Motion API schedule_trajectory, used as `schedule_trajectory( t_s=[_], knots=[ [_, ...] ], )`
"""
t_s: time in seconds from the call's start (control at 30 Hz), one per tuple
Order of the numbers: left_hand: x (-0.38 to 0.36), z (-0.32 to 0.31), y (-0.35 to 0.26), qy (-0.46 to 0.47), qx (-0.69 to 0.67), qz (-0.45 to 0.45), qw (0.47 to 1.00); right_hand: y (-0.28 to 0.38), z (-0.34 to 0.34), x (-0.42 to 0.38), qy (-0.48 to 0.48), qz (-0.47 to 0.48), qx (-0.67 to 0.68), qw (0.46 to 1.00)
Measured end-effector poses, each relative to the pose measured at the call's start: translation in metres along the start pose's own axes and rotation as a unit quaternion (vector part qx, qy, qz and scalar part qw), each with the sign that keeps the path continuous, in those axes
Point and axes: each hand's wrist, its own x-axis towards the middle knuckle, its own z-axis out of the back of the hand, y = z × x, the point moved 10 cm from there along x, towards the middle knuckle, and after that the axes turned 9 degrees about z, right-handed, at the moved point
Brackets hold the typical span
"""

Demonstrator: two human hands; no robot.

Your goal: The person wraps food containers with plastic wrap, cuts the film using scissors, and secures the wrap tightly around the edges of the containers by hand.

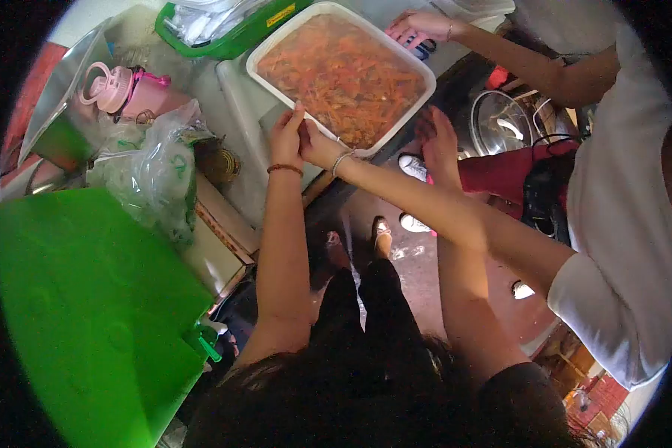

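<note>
A white rectangular tray [260, 79] holds shredded orange and brown food. At its lower left corner is my left hand [285, 142], fingers pressed together, a brown band on the wrist; what is between the fingers is hidden. Touching it is a co-worker's hand [322, 147] with a silver bracelet, whose forearm crosses above mine. My right hand [437, 138] is just beyond the tray's lower right side, fingers apart and holding nothing visible. The co-worker's other hand [418, 27] is by the tray's upper right corner, over a dark and pink item.
A green basket [239, 46] with plastic stands behind the tray. Left are a pink bottle [153, 98], plastic bags [153, 168] and a large green sheet [89, 299]. A metal bowl [500, 123] is at the right. The co-worker in a white shirt [620, 224] stands close.
</note>
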Motion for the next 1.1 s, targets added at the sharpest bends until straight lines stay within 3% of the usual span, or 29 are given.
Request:
schedule_trajectory(
  t_s=[0.07, 0.2, 0.3, 0.4, 0.47, 0.57, 0.67, 0.77, 0.87, 0.97, 1.07, 1.1],
  knots=[
    [0.003, -0.007, 0.004, 0.034, -0.040, 0.001, 0.999, 0.006, -0.023, 0.013, 0.048, 0.012, 0.028, 0.998],
    [0.002, -0.013, 0.005, 0.058, -0.062, 0.007, 0.996, 0.009, -0.010, 0.017, -0.053, -0.075, -0.133, 0.987],
    [-0.009, -0.014, 0.004, 0.049, -0.055, 0.019, 0.997, -0.001, -0.020, 0.025, 0.027, -0.020, 0.026, 0.999],
    [-0.014, -0.019, 0.007, 0.065, -0.088, 0.039, 0.993, -0.012, -0.011, 0.039, 0.058, -0.015, 0.059, 0.996],
    [-0.014, -0.025, 0.011, 0.073, -0.167, 0.069, 0.981, -0.010, -0.015, 0.043, 0.064, -0.015, 0.065, 0.996],
    [-0.013, -0.016, 0.005, 0.054, -0.073, -0.006, 0.996, -0.008, -0.019, 0.042, 0.059, -0.020, 0.059, 0.996],
    [-0.018, -0.019, 0.008, 0.042, -0.099, 0.021, 0.994, -0.006, -0.024, 0.040, 0.053, -0.024, 0.050, 0.997],
    [-0.001, -0.013, 0.018, 0.091, -0.112, 0.005, 0.989, -0.006, -0.022, 0.039, 0.048, -0.025, 0.043, 0.998],
    [-0.008, -0.009, 0.028, 0.039, -0.101, 0.005, 0.994, -0.005, -0.021, 0.032, 0.038, -0.026, 0.028, 0.999],
    [-0.056, -0.012, 0.023, -0.114, -0.064, -0.142, 0.981, -0.006, -0.021, 0.012, 0.018, -0.029, 0.000, 0.999],
    [-0.081, -0.019, 0.056, -0.166, 0.101, -0.205, 0.959, -0.005, -0.025, -0.020, -0.004, -0.033, -0.041, 0.999],
    [-0.076, -0.021, 0.077, -0.134, 0.060, -0.139, 0.979, -0.007, -0.028, -0.033, -0.007, -0.039, -0.058, 0.998]
  ],
)
